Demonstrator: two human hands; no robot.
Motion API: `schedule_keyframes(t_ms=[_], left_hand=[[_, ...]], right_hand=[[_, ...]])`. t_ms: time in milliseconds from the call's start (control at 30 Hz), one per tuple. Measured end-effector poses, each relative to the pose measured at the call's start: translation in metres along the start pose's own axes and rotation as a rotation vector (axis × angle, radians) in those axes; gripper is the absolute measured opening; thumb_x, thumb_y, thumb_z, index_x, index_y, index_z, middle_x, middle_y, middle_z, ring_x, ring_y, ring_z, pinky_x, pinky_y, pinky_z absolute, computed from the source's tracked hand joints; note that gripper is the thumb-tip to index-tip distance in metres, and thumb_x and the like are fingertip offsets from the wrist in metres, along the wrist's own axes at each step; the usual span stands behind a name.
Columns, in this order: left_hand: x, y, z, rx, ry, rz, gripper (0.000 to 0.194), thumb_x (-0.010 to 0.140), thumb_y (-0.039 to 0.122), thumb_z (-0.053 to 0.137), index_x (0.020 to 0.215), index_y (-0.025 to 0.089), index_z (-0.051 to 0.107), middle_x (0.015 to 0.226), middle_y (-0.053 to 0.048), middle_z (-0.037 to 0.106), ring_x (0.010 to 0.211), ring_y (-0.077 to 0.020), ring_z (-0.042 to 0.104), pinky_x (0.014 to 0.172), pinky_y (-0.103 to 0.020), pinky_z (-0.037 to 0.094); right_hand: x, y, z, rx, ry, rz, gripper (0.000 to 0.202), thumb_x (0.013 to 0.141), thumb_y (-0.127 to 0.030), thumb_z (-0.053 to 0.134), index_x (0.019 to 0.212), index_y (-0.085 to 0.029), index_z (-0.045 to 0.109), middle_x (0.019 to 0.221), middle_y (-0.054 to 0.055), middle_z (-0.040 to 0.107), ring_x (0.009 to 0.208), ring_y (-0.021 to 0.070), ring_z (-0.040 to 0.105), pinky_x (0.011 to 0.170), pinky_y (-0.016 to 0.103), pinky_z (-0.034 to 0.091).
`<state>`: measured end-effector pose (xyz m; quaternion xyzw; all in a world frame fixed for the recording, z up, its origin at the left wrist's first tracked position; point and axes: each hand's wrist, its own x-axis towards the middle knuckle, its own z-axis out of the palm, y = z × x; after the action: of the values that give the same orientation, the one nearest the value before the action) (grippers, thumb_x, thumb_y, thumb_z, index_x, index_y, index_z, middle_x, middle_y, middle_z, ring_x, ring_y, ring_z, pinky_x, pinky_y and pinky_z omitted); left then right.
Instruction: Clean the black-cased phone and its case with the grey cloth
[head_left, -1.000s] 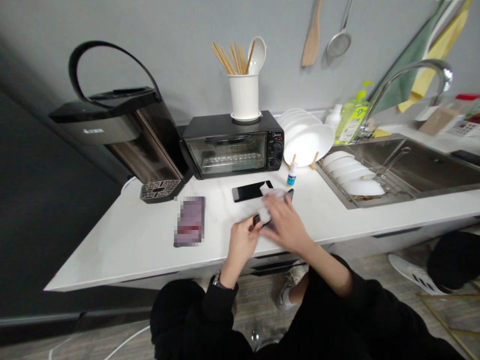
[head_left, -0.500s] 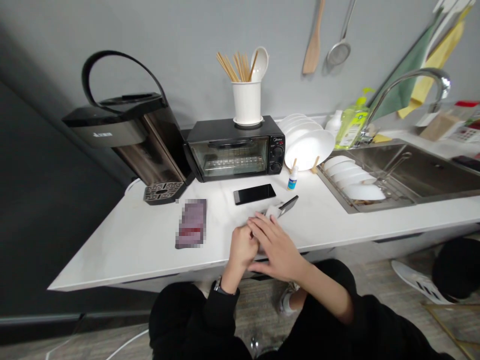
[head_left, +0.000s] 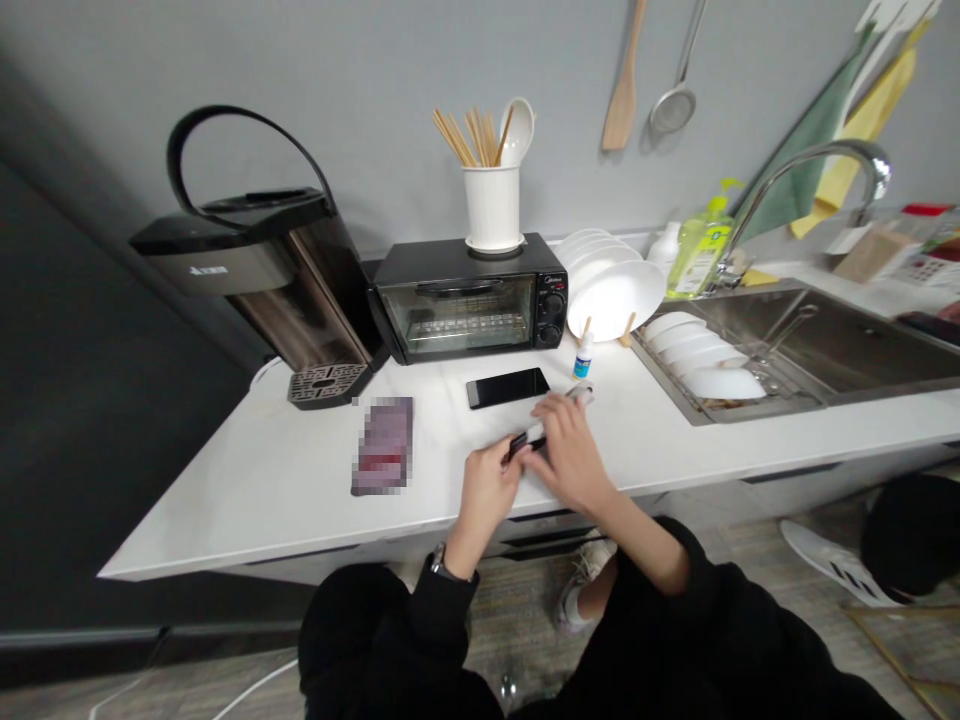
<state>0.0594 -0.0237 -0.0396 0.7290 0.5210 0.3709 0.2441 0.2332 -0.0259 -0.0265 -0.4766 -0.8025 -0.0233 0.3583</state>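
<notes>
Over the counter's front part, my left hand grips one end of a dark, flat phone-like object. My right hand is closed round its other side, with a whitish cloth or wipe sticking out past the fingers. Much of the object is hidden by my fingers. Just behind my hands a black phone lies flat on the white counter. A small white bottle with a blue label stands behind my right hand. To the left lies a blurred-out purple item.
A dark dispenser machine and a toaster oven with a utensil holder stand at the back. White plates, a soap bottle and a sink holding bowls are right. A person's shoe shows lower right.
My hands have moved apart a little; the right hand has shifted right and up with the whitish cloth. The dark object has turned and now lies between both hands.
</notes>
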Motion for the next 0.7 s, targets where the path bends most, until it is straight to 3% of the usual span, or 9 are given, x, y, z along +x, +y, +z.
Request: schedule_keyframes(t_ms=[100,200,267,333,400,500,567,633,700], left_hand=[[0.000,-0.001,0.000,0.026,-0.015,-0.013,0.020,0.090,0.022,0.059,0.076,0.016,0.072,0.064,-0.003,0.066,0.059,-0.0157,0.054,0.061,-0.025,0.039],[0.000,0.000,0.000,0.000,-0.006,0.008,0.025,0.097,0.030,0.057,0.087,0.017,0.076,0.068,-0.002,0.068,0.061,-0.0153,0.056,0.062,-0.024,0.040],[0.001,0.001,-0.001,-0.013,0.005,0.011,0.025,0.098,0.030,0.056,0.093,0.017,0.076,0.071,-0.003,0.070,0.062,-0.0154,0.057,0.062,-0.024,0.040],[0.001,0.001,-0.001,-0.007,0.012,-0.005,0.020,0.094,0.025,0.059,0.090,0.016,0.075,0.072,-0.004,0.070,0.062,-0.0162,0.058,0.062,-0.024,0.040],[0.002,0.000,-0.001,0.002,0.012,-0.017,0.019,0.092,0.024,0.060,0.082,0.015,0.074,0.068,-0.004,0.068,0.060,-0.0159,0.057,0.060,-0.024,0.039],[0.002,-0.001,0.000,-0.019,0.020,-0.016,0.031,0.097,0.036,0.059,0.077,0.016,0.071,0.061,0.000,0.062,0.056,-0.0135,0.050,0.057,-0.023,0.035],[0.001,-0.001,0.000,-0.048,0.025,-0.009,0.032,0.099,0.039,0.057,0.082,0.017,0.072,0.064,0.000,0.062,0.058,-0.0131,0.051,0.058,-0.022,0.034],[0.002,-0.001,0.000,-0.063,0.030,-0.011,0.033,0.099,0.038,0.056,0.078,0.017,0.071,0.062,0.001,0.061,0.057,-0.0128,0.049,0.057,-0.022,0.034],[0.002,-0.002,0.000,-0.068,0.037,-0.020,0.036,0.098,0.038,0.056,0.072,0.017,0.069,0.058,0.001,0.057,0.055,-0.0125,0.046,0.056,-0.022,0.033]], right_hand=[[-0.004,-0.003,0.003,0.055,-0.162,-0.207,0.078,0.102,-0.067,0.042,0.156,-0.010,0.040,0.149,0.022,0.056,0.145,0.0367,0.044,0.126,0.060,0.027],[-0.002,0.002,0.001,-0.048,-0.001,0.017,0.077,0.103,-0.068,0.035,0.151,-0.008,0.045,0.142,0.025,0.059,0.142,0.0406,0.048,0.123,0.067,0.025],[-0.001,0.000,0.001,-0.070,0.066,0.105,0.082,0.101,-0.072,0.035,0.146,-0.005,0.049,0.142,0.028,0.057,0.148,0.0453,0.038,0.122,0.071,0.023],[-0.003,-0.004,0.003,0.002,-0.084,-0.076,0.086,0.099,-0.075,0.039,0.152,-0.007,0.044,0.152,0.025,0.052,0.154,0.0429,0.030,0.125,0.066,0.024],[-0.003,-0.004,0.005,0.039,-0.182,-0.205,0.083,0.100,-0.073,0.040,0.157,-0.012,0.039,0.156,0.022,0.050,0.155,0.0385,0.032,0.127,0.063,0.022],[0.002,0.008,0.008,-0.020,0.002,0.033,0.071,0.105,-0.065,0.034,0.151,-0.012,0.045,0.148,0.024,0.056,0.149,0.0395,0.041,0.123,0.068,0.024],[0.005,0.012,0.010,-0.048,0.098,0.180,0.071,0.104,-0.066,0.036,0.145,-0.009,0.048,0.149,0.028,0.052,0.151,0.0446,0.035,0.119,0.072,0.027],[0.004,0.006,0.013,-0.032,0.018,0.099,0.075,0.102,-0.067,0.041,0.146,-0.007,0.046,0.156,0.028,0.044,0.157,0.0460,0.023,0.120,0.072,0.025],[0.003,0.000,0.014,0.009,-0.108,-0.051,0.074,0.102,-0.065,0.043,0.151,-0.010,0.042,0.161,0.024,0.042,0.159,0.0419,0.019,0.124,0.068,0.021]])
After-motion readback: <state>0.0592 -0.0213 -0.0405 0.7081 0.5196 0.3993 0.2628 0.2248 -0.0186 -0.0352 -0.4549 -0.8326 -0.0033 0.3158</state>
